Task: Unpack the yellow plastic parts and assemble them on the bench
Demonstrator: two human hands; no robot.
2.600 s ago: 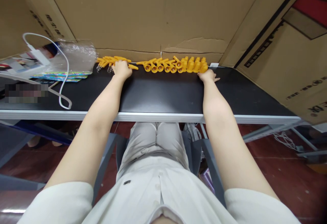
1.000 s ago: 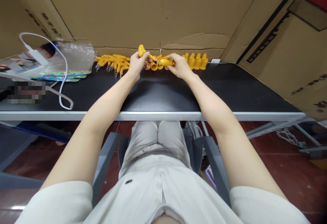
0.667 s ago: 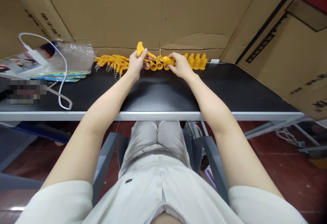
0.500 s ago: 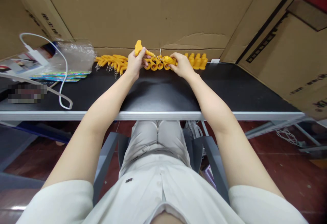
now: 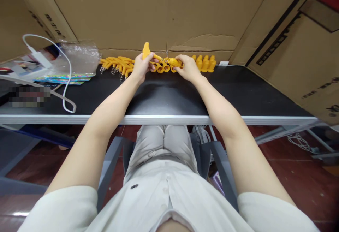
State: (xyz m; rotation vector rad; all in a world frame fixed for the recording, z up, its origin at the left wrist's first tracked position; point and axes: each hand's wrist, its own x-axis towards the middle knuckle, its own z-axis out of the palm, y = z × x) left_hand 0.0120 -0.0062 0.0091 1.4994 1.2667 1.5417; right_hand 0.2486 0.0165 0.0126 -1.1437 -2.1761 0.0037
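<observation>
Head view | our left hand (image 5: 141,67) clamps a T-shaped yellow plastic piece (image 5: 146,50) | right hand (image 5: 187,68) pinches a stubby yellow plastic cap (image 5: 173,61) (keep both aligned, we judge).

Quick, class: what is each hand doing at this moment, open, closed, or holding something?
Left hand: closed on a yellow plastic piece, raised above the black table.
Right hand: closed on another yellow piece.

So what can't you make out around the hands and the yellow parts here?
Head view only:
- How the left hand piece meets the right hand piece: too small, fingers cover the joint.
- Loose yellow parts: count unclear, overlapping.
- Pixelated patch: blurred.
- Plastic bag contents: glare.
</observation>
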